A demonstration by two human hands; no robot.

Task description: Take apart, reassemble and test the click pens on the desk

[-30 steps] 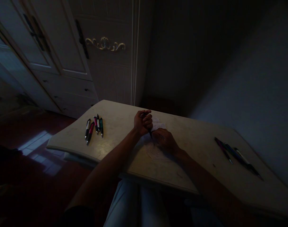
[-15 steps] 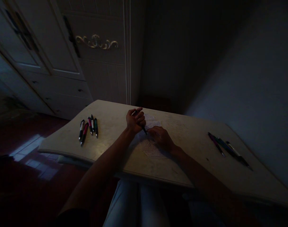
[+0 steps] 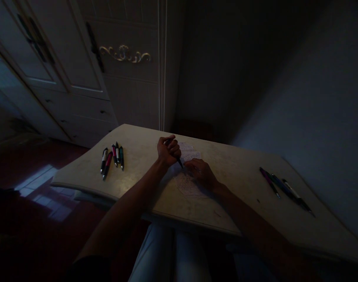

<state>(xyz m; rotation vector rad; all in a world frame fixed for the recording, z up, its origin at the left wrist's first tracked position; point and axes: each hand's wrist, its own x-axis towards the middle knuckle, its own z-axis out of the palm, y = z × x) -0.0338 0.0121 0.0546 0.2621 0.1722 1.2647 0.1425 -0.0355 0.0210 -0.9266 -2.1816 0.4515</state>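
the left hand (image 3: 169, 150), near the centre of the frame, is curled round a dark pen (image 3: 179, 161), its lower end slanting down and to the right. just beside that end, the right hand (image 3: 201, 172) has its fingers drawn close together; whether they pinch a small part or touch the pen, i cannot tell. printed or written paper (image 3: 192, 190) lies beneath on the pale table (image 3: 234, 168).

as for progress, the handling of this pen looks under way and unfinished, since it is in the grip and not laid down. five pens (image 3: 107, 165) lie at the left of the frame and at least three more pens (image 3: 269, 182) at the right, all out of the hands. which of these are done and which left, the view does not show.
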